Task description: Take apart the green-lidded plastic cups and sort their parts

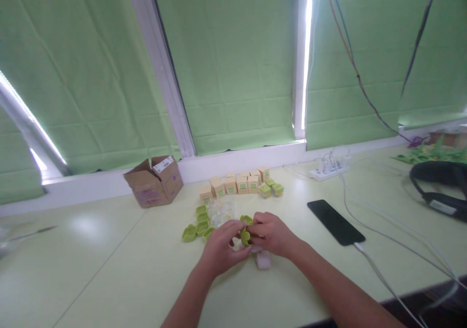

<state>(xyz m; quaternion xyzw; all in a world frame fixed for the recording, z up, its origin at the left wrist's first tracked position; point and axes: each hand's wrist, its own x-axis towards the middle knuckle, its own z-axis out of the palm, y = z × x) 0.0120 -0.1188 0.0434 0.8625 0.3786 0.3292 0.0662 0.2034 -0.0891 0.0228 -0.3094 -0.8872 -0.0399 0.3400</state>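
Note:
My left hand [225, 250] and my right hand [273, 233] meet over the table, both closed on a small green flower-shaped cup [245, 236] held on edge between the fingertips. Whether it is a lid or a cup is hard to tell. Another green piece [247, 218] shows just behind the fingers. Below my right hand lies a small pale pink block [263, 260]. Left of my hands sit several loose green flower-shaped cups [189, 233], and a cluster of clear plastic pieces [221, 210] lies behind them.
Several small tan boxes [231, 185] stand along the back, beside green-topped clear containers [277, 189]. An open cardboard box [155, 184] is at back left. On the right are a phone [335, 222], its white cable [379, 274], a power strip [330, 172] and a black headset [438, 187].

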